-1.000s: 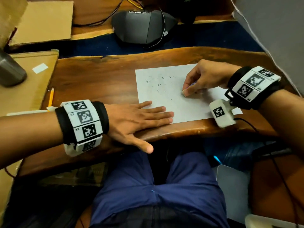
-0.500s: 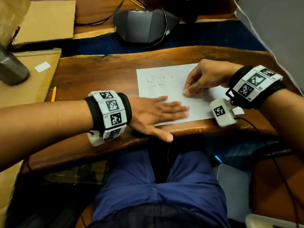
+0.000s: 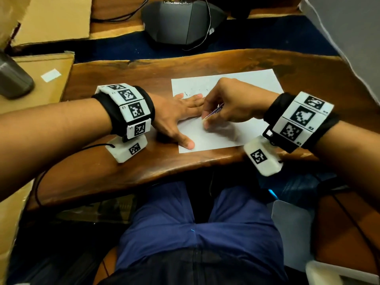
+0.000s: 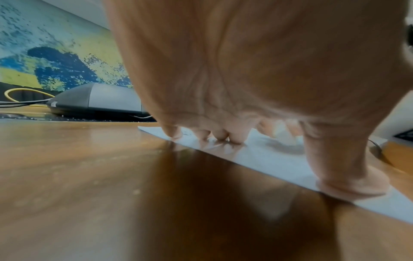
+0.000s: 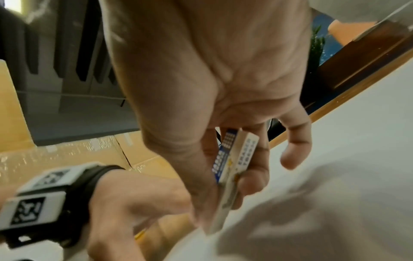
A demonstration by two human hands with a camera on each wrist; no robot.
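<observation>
Seen from above, a person sits at a wooden table [image 3: 127, 79]. A white paper [image 3: 218, 138] lies on the right half of the table, its near edge close to the table's near edge.

The left hand [image 3: 176, 115] lies palm down across the paper's left edge, with straight, relaxed fingers that grasp nothing. Its thumb presses the paper's near left corner. In the left wrist view its fingertips [image 4: 238, 136] rest on the sheet.

The right hand [image 3: 234, 105] is over the middle of the paper, just beside the left fingertips. Its thumb and curled fingers pinch an eraser [image 3: 214, 112] in a blue and white sleeve. The eraser's bare white end points down at the sheet, but blur hides whether it touches.

Faint pencil marks [image 3: 192, 91] show near the paper's far left corner, just beyond the left fingers.

A grey device [image 3: 185, 25] with cables sits beyond the table's far edge. Cardboard [image 3: 37, 87] lies off the left edge, with a metal cylinder [image 3: 14, 79] on it. Both wrists wear black bands [image 3: 131, 108] with printed marker tiles.
</observation>
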